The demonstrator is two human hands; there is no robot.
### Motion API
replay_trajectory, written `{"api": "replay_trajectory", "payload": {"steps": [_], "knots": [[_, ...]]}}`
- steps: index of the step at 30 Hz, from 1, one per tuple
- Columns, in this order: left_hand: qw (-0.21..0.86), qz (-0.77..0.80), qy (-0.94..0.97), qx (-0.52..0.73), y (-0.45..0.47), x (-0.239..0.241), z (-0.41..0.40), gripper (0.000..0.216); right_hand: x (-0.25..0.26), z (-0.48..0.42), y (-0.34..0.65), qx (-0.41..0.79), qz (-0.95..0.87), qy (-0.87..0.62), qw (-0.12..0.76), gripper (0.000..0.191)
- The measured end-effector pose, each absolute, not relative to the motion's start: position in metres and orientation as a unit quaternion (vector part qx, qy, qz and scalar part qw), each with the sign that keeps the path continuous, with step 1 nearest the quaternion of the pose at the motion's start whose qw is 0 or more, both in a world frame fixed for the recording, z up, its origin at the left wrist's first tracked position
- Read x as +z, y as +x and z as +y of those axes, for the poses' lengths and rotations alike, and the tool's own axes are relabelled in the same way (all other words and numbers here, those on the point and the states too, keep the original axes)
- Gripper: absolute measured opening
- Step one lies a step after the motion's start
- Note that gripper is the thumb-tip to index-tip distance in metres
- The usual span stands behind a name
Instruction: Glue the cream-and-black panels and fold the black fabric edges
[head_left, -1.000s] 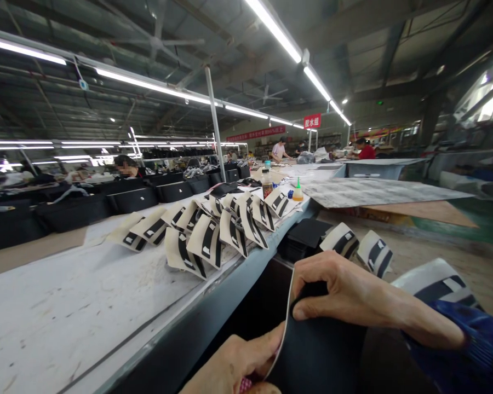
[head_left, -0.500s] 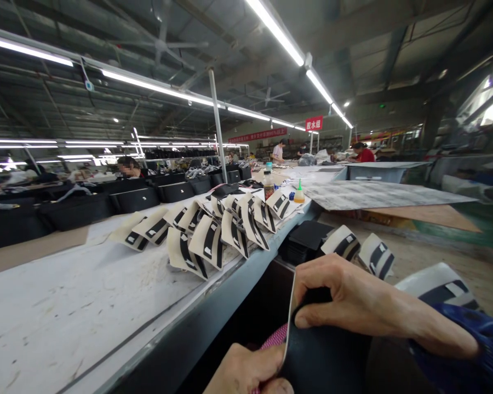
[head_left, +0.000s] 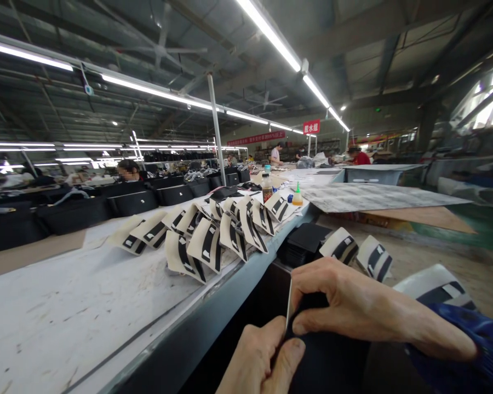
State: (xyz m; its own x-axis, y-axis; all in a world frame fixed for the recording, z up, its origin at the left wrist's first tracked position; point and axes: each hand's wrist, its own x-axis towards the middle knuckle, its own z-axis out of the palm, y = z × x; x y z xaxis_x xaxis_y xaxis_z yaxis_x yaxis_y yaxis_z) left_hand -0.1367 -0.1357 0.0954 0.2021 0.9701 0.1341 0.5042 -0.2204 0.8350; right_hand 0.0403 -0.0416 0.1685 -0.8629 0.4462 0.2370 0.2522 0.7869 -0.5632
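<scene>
My right hand [head_left: 349,303] curls over the top edge of a black sheet piece [head_left: 324,358] at the bottom centre, thumb pressed on its face. From below, my left hand [head_left: 263,358] pinches the same piece at its left edge, thumb and fingers closed on it. My right sleeve [head_left: 476,345] is blue. Just beyond the hands, cream-and-black cut pieces [head_left: 373,254] and a black stack [head_left: 306,238] lie on the lower bench. Several more cream-and-black pieces [head_left: 213,232] are spread overlapping on the white table [head_left: 66,312] to the left.
The table's grey front edge [head_left: 213,306] runs diagonally past my hands. A bottle [head_left: 267,186] and a small glue bottle [head_left: 297,195] stand at the far end. Black bins [head_left: 131,201] line the back. Other people work far off. A patterned board [head_left: 373,194] lies right.
My left hand has risen and closed its thumb onto the black piece's left edge. The pink patterned bit seen under the piece is now hidden. My right hand has barely moved.
</scene>
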Motion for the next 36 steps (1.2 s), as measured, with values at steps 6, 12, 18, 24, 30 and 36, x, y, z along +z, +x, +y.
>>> {"api": "replay_trajectory", "payload": {"steps": [6, 12, 18, 24, 30, 36], "knots": [[0.272, 0.561, 0.676, 0.392, -0.141, 0.098, -0.124, 0.037, 0.163, -0.042, 0.042, 0.258, -0.92, -0.218, 0.2, 0.025], [0.299, 0.54, 0.672, 0.409, -0.151, 0.113, -0.125, 0.035, 0.135, -0.051, 0.053, 0.192, -0.907, -0.23, 0.295, 0.045], [0.335, 0.553, 0.649, 0.401, -0.156, 0.103, -0.123, 0.038, 0.119, -0.046, 0.057, 0.031, -0.903, -0.137, 0.405, 0.064], [0.293, 0.541, 0.666, 0.421, -0.159, 0.109, -0.128, 0.035, 0.137, -0.054, 0.042, 0.09, -0.859, -0.155, 0.479, 0.003], [0.31, 0.467, 0.695, 0.45, -0.154, 0.118, -0.145, 0.045, 0.142, -0.05, 0.043, 0.284, -0.809, -0.244, 0.453, 0.023], [0.331, 0.474, 0.698, 0.422, -0.154, 0.106, -0.147, 0.059, 0.139, -0.043, 0.04, 0.48, -0.746, -0.238, 0.396, 0.031]]}}
